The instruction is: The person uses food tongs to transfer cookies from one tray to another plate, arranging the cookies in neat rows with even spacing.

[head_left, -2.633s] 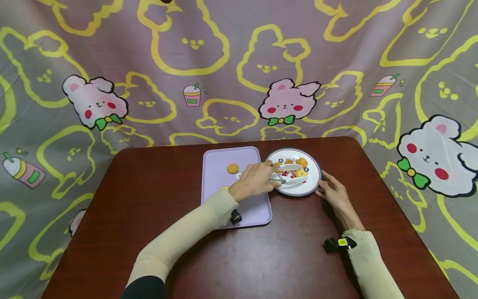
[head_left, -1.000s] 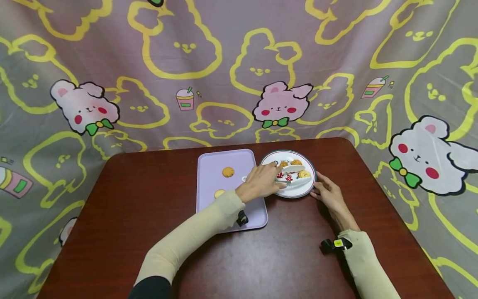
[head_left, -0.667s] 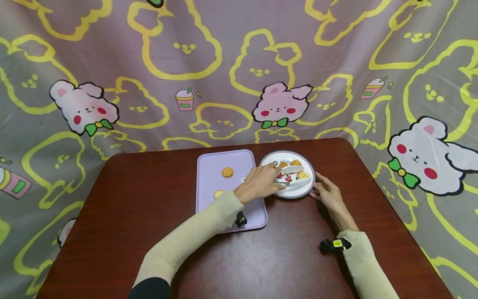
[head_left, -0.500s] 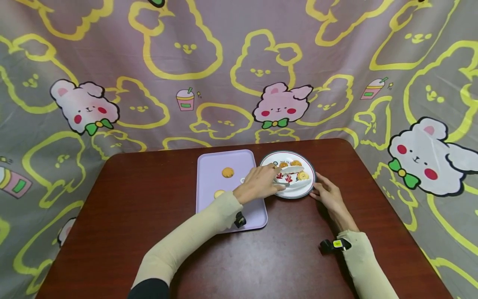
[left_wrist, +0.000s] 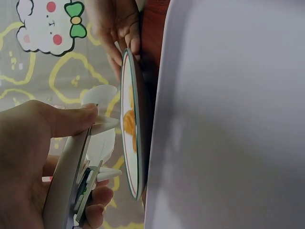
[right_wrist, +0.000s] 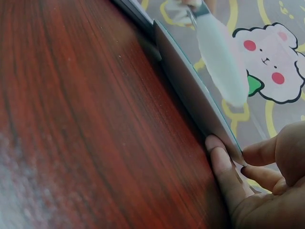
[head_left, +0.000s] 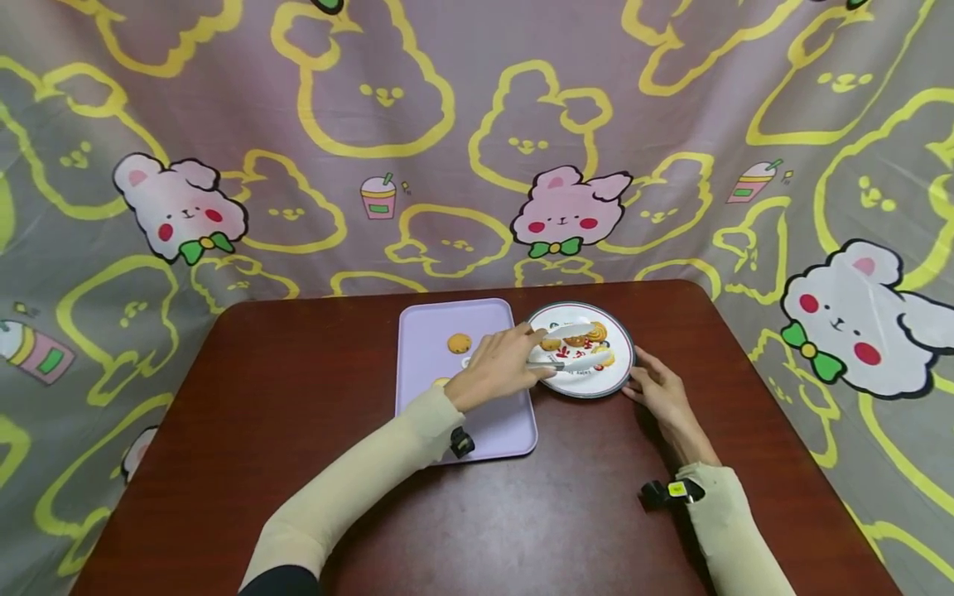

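Note:
My left hand reaches across the tray and grips a pair of metal tongs with white tips. The two tips stand apart over a white plate with a dark green rim. Several cookies lie on that plate, partly covered by the tongs. In the left wrist view, the thumb and fingers wrap the tongs' metal handle, and nothing shows between the tips. My right hand pinches the plate's right edge; the right wrist view shows fingertips against the underside and rim.
A lilac tray lies left of the plate, beneath the left forearm. On it sit a round cookie and another cookie half hidden by the wrist. A patterned curtain hangs behind the brown table.
Over the last half second the left hand has drawn slightly left and the tongs' tips have spread wider, clear of the yellow cookie. The right hand stays at the plate's edge.

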